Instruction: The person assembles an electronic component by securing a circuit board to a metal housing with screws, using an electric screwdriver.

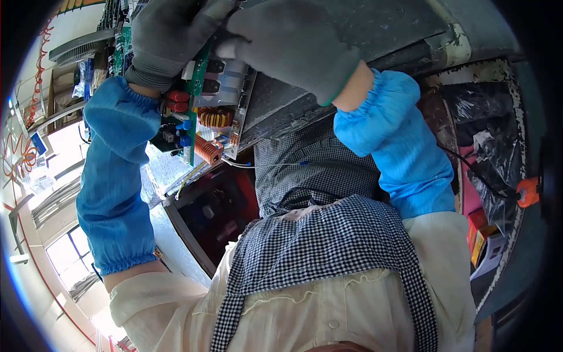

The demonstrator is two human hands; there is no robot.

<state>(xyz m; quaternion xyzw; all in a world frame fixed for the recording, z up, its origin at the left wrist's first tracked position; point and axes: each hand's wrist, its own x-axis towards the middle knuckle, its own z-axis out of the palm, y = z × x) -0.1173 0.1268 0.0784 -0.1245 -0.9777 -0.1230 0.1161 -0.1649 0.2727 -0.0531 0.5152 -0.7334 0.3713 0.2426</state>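
Note:
Both of my hands wear grey knit gloves and meet at the top edge, over the far end of a green circuit board (200,88). My left hand (170,38) lies across the board's left side with its fingers bent toward the right hand. My right hand (287,44) comes from the other side, fingers curled and a light fingertip close to the board's edge. Whatever the fingers pinch is hidden. The board carries a copper-wound toroid coil (214,117), an orange coil (207,150), red parts (177,101), blue parts (186,134) and a metal plate (231,82).
A dark worn work surface (381,26) lies beyond my right hand. White wires (264,165) trail from the board toward my checked apron (322,240). At right, an open compartment holds black plastic bags (489,141) and small boxes (487,246). More circuit boards (121,50) stand at upper left.

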